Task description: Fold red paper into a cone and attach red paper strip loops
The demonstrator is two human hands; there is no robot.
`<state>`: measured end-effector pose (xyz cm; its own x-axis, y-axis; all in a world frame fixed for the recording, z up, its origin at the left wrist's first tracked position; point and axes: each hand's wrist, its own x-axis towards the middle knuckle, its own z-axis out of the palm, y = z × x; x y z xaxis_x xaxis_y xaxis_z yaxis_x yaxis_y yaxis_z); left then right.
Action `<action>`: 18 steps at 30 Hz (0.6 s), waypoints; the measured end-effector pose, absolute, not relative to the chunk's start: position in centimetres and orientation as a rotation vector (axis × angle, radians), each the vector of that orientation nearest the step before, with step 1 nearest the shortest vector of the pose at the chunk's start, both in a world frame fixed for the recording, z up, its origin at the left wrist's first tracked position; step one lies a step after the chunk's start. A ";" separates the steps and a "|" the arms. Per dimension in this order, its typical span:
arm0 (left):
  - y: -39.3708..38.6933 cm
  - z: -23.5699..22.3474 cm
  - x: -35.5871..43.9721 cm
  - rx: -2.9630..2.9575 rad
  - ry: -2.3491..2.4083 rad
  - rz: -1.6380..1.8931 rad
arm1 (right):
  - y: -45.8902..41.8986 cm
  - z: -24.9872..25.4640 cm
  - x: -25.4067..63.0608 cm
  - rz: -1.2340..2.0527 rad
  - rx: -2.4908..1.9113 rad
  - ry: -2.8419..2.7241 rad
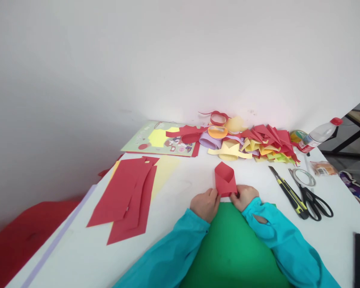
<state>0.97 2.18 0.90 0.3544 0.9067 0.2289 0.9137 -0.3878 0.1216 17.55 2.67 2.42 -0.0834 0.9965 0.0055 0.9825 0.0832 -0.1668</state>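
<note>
A small folded red paper envelope (226,182) stands between my two hands, its pointed flap up at the far end and a notch below it. My left hand (206,203) pinches its lower left corner, the fingers closed. At the lower right corner my right hand (244,197) pinches the paper edge between thumb and fingers. Part of the bottom edge is hidden by my fingertips. Just below the envelope lies a green sheet (232,244), partly covered by my teal sleeves.
Red paper sheets (123,192) lie at left. A booklet (141,138), paper rings (218,118) and a pile of folded papers (270,142) line the wall. On the right are a utility knife (288,192), scissors (313,200), a tape roll (310,183) and a plastic bottle (321,134).
</note>
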 end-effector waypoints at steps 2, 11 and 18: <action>2.1 0.8 0.9 -2.559 -1.735 -0.424 | 2.6 2.4 17.7 0.179 -2.042 -2.198; 2.2 0.7 0.7 -2.585 -1.754 -0.474 | 2.8 1.9 17.7 0.189 -2.065 -2.146; 2.1 0.6 0.7 -2.582 -1.797 -0.563 | 2.8 2.0 17.4 0.236 -2.068 -2.079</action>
<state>0.69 2.11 0.61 0.3060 0.9176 0.2538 0.8984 -0.3665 0.2418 17.45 2.77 2.04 -0.0016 0.9996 0.0284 0.9679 0.0087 -0.2512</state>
